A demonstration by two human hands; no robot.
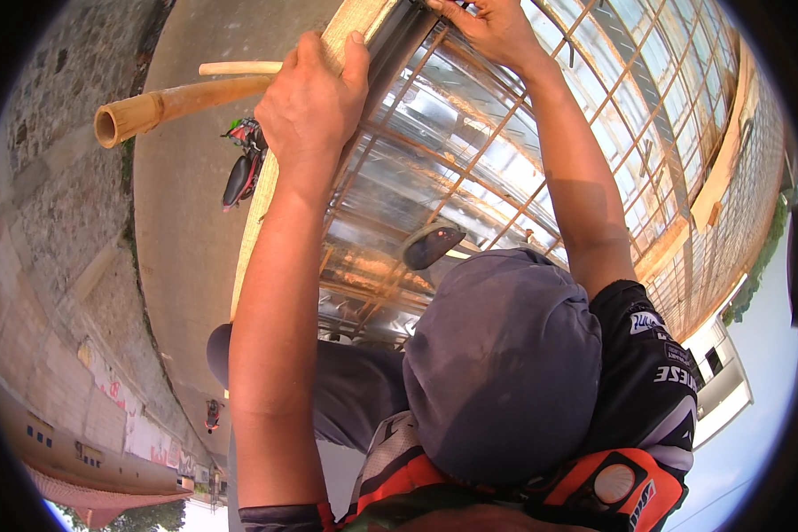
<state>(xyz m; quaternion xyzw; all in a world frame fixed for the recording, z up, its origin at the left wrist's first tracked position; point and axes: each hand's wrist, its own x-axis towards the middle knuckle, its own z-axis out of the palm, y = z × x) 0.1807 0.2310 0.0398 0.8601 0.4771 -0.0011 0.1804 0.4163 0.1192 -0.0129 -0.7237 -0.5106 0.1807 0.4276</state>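
Observation:
My left hand wraps over the edge of a pale wooden board, with its thumb on the inner side. Up at the top edge of the picture, my right hand has its fingers pressed together by the dark metal strip that runs along the board. Whatever those fingers pinch is too small or cut off to make out. Below and right of both hands spreads a grid of rusty reinforcing bars over shiny metal decking.
Bamboo poles stick out left beyond the board. Far below lies a road with a parked motorbike. My shoe stands among the bars, near my grey-trousered knee. More timber edges the deck at right.

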